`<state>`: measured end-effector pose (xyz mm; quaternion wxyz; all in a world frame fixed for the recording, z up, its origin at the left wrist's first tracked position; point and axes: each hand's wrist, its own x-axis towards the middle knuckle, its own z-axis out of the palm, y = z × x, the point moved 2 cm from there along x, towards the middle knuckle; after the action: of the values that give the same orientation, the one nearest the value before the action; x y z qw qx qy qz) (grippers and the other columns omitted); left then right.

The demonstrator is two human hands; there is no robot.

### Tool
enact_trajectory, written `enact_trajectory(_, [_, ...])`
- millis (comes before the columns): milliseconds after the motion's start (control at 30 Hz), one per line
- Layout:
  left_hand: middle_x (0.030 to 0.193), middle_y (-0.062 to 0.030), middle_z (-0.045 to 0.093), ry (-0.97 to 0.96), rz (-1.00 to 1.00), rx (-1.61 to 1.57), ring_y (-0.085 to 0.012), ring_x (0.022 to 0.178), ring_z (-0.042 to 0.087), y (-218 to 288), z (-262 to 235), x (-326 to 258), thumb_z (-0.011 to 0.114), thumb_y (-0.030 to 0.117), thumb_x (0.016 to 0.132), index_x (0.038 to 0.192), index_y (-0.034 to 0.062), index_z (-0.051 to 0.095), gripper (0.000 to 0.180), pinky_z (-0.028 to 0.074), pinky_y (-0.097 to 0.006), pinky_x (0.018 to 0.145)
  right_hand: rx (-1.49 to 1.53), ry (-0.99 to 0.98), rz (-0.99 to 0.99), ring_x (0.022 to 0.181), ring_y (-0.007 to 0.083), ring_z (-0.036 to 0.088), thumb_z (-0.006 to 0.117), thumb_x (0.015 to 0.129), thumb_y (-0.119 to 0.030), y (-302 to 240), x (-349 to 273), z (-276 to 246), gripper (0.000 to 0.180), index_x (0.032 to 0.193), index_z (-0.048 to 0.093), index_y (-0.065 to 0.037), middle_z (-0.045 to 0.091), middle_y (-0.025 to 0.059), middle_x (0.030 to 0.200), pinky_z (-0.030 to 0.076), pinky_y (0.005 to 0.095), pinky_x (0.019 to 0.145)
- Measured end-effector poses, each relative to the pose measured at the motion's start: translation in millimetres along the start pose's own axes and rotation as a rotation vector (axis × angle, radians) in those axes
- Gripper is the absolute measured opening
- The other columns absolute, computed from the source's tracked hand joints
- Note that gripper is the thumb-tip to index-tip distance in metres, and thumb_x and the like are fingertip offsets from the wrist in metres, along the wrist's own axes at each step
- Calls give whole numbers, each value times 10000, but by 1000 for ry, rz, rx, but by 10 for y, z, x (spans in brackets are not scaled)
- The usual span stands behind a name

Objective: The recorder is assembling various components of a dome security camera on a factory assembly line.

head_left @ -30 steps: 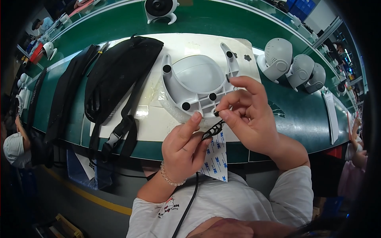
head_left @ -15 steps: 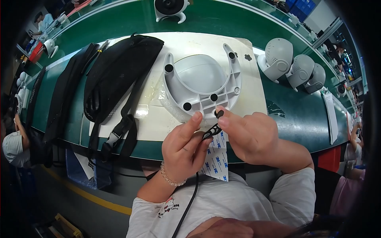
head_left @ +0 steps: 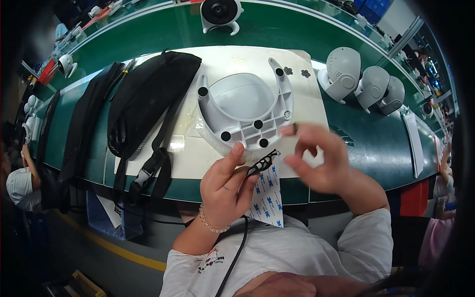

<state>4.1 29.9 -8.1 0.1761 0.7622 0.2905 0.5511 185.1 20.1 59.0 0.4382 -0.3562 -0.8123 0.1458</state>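
Note:
My left hand (head_left: 225,180) pinches a sheet of adhesive pads (head_left: 268,198) between thumb and fingers. The sheet has a white printed backing and a black cut-out web at its top. To its right, my right hand (head_left: 321,158) is blurred by motion, its thumb and forefinger apart. A small dark patch shows near its forefinger tip; I cannot make it out. Just beyond both hands lies a white plastic device (head_left: 247,96), underside up, with a ribbed horseshoe-shaped base. Several round black pads sit on that base, one of them (head_left: 263,143) on the edge closest to me.
Under the device is a pale mat (head_left: 188,163). A black mesh bag (head_left: 148,99) with straps and a buckle lies to the left. Several white camera-like devices (head_left: 343,74) stand at the right, beside a stack of papers (head_left: 411,143). Another device (head_left: 220,15) stands at the back.
My right hand has moved up and right, away from the base. The black pad that was at its fingers now sits on the base's near edge. My left hand still holds the sheet.

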Motion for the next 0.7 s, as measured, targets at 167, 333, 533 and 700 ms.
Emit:
enact_trajectory(167, [1197,-170,483,8,31,-1,-232,704,578,4,7,7,671,7,629,681,-35,526,160,470,-293,575,-42,168,355,947,161,481,607,776,-96,246,156,-225,131,890,547,-69,414,106,1150,391,259,745])
enact_trajectory(333, [1204,-170,477,3,40,3,-235,700,578,-9,12,4,670,9,634,682,-34,518,164,464,-290,562,-1,35,341,1171,275,318,551,816,-153,226,242,-147,103,873,536,-69,364,128,1237,231,381,975])
enact_trajectory(533, [1203,-168,479,4,37,18,-235,699,580,-10,10,5,669,8,636,685,-35,521,162,465,-292,558,-238,-48,296,1151,269,364,546,812,-145,126,270,-201,100,860,545,-57,405,138,1240,267,358,951])
enact_trajectory(700, [1203,-169,479,2,34,27,-235,696,580,-6,18,6,670,13,639,685,-38,524,161,465,-293,557,-369,-50,194,1135,281,379,549,806,-131,115,229,-237,98,862,578,-55,427,128,1216,281,361,943])
